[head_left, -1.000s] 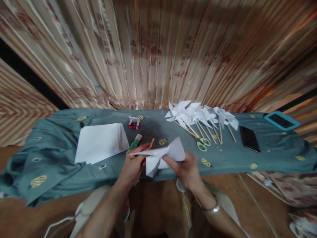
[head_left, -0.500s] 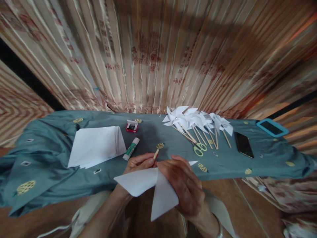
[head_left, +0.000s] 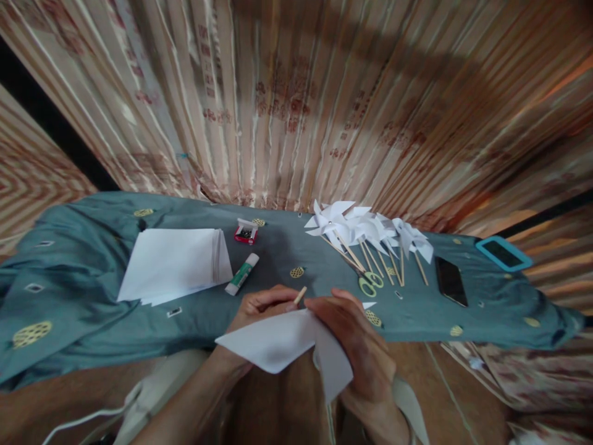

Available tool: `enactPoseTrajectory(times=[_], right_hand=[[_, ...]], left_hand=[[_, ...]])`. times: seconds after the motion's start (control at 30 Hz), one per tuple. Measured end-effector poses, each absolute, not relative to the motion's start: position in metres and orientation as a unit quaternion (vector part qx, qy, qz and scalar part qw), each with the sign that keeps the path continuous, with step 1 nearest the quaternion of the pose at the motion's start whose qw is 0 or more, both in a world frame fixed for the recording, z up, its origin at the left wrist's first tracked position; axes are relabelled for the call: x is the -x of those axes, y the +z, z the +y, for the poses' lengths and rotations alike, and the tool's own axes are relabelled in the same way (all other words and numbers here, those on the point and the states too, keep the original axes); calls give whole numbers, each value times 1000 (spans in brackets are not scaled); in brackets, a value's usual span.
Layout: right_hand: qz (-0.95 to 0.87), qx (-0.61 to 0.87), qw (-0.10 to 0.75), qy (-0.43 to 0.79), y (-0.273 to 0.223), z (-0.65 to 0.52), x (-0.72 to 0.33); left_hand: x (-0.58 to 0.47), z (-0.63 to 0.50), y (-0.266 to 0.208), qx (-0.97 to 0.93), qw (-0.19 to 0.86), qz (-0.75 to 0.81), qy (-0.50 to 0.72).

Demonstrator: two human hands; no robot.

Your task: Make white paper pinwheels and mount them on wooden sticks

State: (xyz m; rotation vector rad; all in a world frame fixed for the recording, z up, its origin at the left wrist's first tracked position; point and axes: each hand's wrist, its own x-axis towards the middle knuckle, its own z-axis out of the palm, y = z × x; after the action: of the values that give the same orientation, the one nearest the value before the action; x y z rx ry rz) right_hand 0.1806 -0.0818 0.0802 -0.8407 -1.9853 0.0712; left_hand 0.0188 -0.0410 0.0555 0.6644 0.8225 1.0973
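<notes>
A white paper pinwheel (head_left: 273,343) hangs in front of me between both hands, its blades pointing left and down. My left hand (head_left: 259,309) is closed on a thin wooden stick (head_left: 301,295), whose tip shows above the thumb. My right hand (head_left: 359,349) is wrapped over the pinwheel's right side, fingers bent against the paper. A small white blade tip sticks out beyond its fingers. The paper and the right hand hide the point where stick and pinwheel meet.
On the cloth-covered table (head_left: 273,253) lie a paper stack (head_left: 169,262), a glue stick (head_left: 242,274) and a small red box (head_left: 246,232). Several finished pinwheels (head_left: 340,222), scissors (head_left: 369,283), a phone (head_left: 451,281) and a blue-framed device (head_left: 504,253) lie to the right.
Both hands and the pinwheel have shifted slightly right. The lower blade has swung right, and less of the stick shows. The camera view has tilted a little.
</notes>
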Motion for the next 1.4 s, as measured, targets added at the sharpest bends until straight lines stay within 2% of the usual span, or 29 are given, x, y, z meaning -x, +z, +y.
enactPoseTrajectory(times=[0.3,0.73,0.93,1.23,1.4], right_hand=[[-796,367,481,18,81,-86,-177],[-818,369,441,-13,95,-91,-176],[-815,387,432,13,93,-92,-178],[-791,387,473,24,89,-86,-174],[-796,382,468,35,88,-86,-176]], left_hand=[[-20,-43,55,-345,696,348,525],[-14,-42,46,-406,662,339,531],[-11,-41,50,-419,676,324,512],[-9,-41,52,-428,655,343,520],[-9,-42,52,-426,648,345,529]])
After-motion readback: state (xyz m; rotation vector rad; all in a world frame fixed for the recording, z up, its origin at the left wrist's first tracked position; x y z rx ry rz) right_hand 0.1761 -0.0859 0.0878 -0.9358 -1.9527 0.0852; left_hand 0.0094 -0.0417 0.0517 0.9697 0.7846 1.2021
